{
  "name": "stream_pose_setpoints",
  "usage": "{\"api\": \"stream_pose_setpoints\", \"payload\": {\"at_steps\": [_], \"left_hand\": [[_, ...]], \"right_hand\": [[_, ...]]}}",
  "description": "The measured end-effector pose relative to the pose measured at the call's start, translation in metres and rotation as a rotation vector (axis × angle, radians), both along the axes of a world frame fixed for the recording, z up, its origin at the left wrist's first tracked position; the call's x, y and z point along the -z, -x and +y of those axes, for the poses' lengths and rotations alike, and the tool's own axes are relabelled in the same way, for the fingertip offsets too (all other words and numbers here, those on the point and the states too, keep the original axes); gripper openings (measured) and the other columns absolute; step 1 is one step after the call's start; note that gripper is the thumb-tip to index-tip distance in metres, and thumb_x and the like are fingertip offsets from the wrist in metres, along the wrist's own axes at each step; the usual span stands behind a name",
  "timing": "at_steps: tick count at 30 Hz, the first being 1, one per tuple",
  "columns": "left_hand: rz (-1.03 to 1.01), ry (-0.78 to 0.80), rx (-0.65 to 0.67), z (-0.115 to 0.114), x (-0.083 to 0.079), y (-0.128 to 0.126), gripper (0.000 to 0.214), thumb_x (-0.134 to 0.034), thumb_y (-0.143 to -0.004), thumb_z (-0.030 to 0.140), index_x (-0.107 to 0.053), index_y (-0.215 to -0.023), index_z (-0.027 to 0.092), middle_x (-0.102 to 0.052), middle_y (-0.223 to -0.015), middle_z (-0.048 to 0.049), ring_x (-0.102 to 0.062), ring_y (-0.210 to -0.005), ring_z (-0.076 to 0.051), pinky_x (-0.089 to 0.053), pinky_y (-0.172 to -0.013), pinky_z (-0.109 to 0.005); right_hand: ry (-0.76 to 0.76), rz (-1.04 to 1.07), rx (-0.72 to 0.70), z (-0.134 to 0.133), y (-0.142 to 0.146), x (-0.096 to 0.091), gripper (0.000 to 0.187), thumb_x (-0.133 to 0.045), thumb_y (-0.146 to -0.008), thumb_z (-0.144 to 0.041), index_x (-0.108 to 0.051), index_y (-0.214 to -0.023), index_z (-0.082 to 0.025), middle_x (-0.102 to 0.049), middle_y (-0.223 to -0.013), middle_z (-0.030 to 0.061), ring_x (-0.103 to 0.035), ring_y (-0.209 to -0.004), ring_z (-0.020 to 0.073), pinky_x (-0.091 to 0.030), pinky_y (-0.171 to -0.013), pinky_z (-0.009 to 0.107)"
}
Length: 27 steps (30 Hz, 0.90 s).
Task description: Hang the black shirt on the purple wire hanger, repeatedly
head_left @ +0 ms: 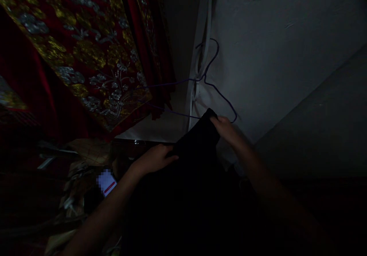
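A black garment [197, 149] is held up in front of me in dim light. My right hand [226, 129] grips its top edge, fingers closed on the cloth, close to a thin purple wire hanger [213, 87]. The hanger hangs against the white wall, its hook near a white cord [200, 38]. My left hand [155, 158] lies on the garment's left edge with fingers curled round the cloth. The lower part of the garment is lost in darkness.
A red cloth with gold and silver embroidery [94, 53] hangs at the upper left. Papers and clutter [83, 160] lie at the lower left. A white wall [272, 57] fills the right side, with a dark surface [329, 126] below it.
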<state>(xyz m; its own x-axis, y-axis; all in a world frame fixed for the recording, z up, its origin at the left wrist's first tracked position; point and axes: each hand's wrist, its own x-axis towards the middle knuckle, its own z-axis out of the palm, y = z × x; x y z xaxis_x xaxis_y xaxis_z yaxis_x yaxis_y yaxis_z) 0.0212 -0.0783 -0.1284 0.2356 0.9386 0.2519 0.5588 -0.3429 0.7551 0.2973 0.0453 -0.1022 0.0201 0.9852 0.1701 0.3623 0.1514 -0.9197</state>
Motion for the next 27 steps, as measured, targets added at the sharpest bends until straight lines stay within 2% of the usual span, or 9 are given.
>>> {"api": "stream_pose_setpoints", "payload": {"at_steps": [5, 7, 10, 15, 17, 19, 23, 25, 27], "left_hand": [[0.266, 0.157, 0.084, 0.011, -0.008, 0.047, 0.03, -0.052, -0.094, 0.04, -0.073, -0.078, 0.026, -0.075, -0.074, -0.0045, -0.069, -0.068, -0.024, -0.051, -0.068, -0.031], [0.295, 0.009, 0.024, 0.019, -0.02, 0.053, 0.03, -0.05, -0.094, 0.04, -0.074, -0.081, 0.026, -0.077, -0.085, -0.007, -0.07, -0.082, -0.026, -0.053, -0.083, -0.037], [0.273, -0.293, -0.132, 0.032, -0.045, 0.051, 0.025, -0.052, -0.09, 0.036, -0.073, -0.084, 0.025, -0.076, -0.106, -0.0116, -0.066, -0.105, -0.03, -0.044, -0.106, -0.046], [0.333, -0.282, -0.384, 0.042, -0.082, 0.042, 0.029, -0.047, -0.092, 0.033, -0.069, -0.078, 0.022, -0.073, -0.078, -0.0101, -0.065, -0.07, -0.026, -0.05, -0.077, -0.038], [0.324, -0.329, -0.432, 0.045, -0.091, 0.04, 0.029, -0.048, -0.092, 0.031, -0.071, -0.078, 0.021, -0.073, -0.076, -0.0099, -0.066, -0.069, -0.026, -0.049, -0.074, -0.036], [0.233, -0.434, -0.402, 0.049, -0.098, 0.033, 0.028, -0.049, -0.093, 0.029, -0.075, -0.087, 0.019, -0.077, -0.087, -0.0101, -0.069, -0.079, -0.025, -0.051, -0.08, -0.035], [0.061, -0.595, -0.179, 0.065, -0.111, 0.01, 0.033, -0.052, -0.095, 0.029, -0.073, -0.119, 0.019, -0.076, -0.119, -0.0078, -0.069, -0.108, -0.024, -0.05, -0.099, -0.036], [0.071, -0.65, -0.114, 0.074, -0.114, 0.0, 0.035, -0.051, -0.096, 0.026, -0.07, -0.126, 0.02, -0.074, -0.123, -0.0075, -0.067, -0.113, -0.023, -0.048, -0.103, -0.037], [0.111, -0.694, -0.125, 0.082, -0.113, -0.003, 0.035, -0.047, -0.097, 0.021, -0.07, -0.125, 0.02, -0.075, -0.116, -0.0072, -0.067, -0.109, -0.023, -0.049, -0.101, -0.038]], "right_hand": [[-0.197, -0.253, 0.165, -0.029, -0.049, -0.025, 0.045, -0.061, -0.074, -0.053, -0.044, -0.048, -0.021, -0.036, -0.05, -0.0027, -0.037, -0.049, 0.0114, -0.021, -0.047, 0.026], [-0.253, -0.315, 0.221, -0.039, -0.061, -0.034, 0.043, -0.06, -0.075, -0.05, -0.045, -0.047, -0.021, -0.035, -0.05, -0.0019, -0.038, -0.05, 0.0123, -0.022, -0.048, 0.027], [-0.291, -0.356, 0.259, -0.047, -0.067, -0.042, 0.042, -0.06, -0.077, -0.047, -0.045, -0.047, -0.021, -0.035, -0.05, -0.0014, -0.039, -0.049, 0.0134, -0.023, -0.049, 0.029], [-0.28, -0.354, 0.268, -0.053, -0.068, -0.044, 0.039, -0.059, -0.079, -0.043, -0.047, -0.048, -0.021, -0.037, -0.05, -0.0011, -0.041, -0.049, 0.0141, -0.024, -0.049, 0.029], [-0.287, -0.351, 0.261, -0.054, -0.068, -0.043, 0.04, -0.059, -0.08, -0.043, -0.047, -0.048, -0.022, -0.037, -0.049, -0.0011, -0.041, -0.049, 0.0143, -0.023, -0.048, 0.029], [-0.295, -0.345, 0.259, -0.056, -0.065, -0.04, 0.04, -0.06, -0.08, -0.043, -0.046, -0.048, -0.022, -0.037, -0.048, -0.0012, -0.04, -0.05, 0.0141, -0.022, -0.047, 0.028], [-0.242, -0.29, 0.142, -0.065, -0.05, -0.032, 0.048, -0.058, -0.086, -0.052, -0.047, -0.05, -0.022, -0.043, -0.048, -0.0013, -0.041, -0.047, 0.0131, -0.025, -0.047, 0.028], [-0.261, -0.258, 0.026, -0.072, -0.043, -0.027, 0.044, -0.056, -0.089, -0.051, -0.056, -0.058, -0.02, -0.054, -0.054, 0.0005, -0.051, -0.052, 0.015, -0.035, -0.05, 0.028], [-0.343, -0.232, -0.014, -0.078, -0.042, -0.025, 0.031, -0.055, -0.091, -0.044, -0.07, -0.078, -0.02, -0.069, -0.074, 0.0041, -0.064, -0.068, 0.0194, -0.047, -0.062, 0.03]]}}
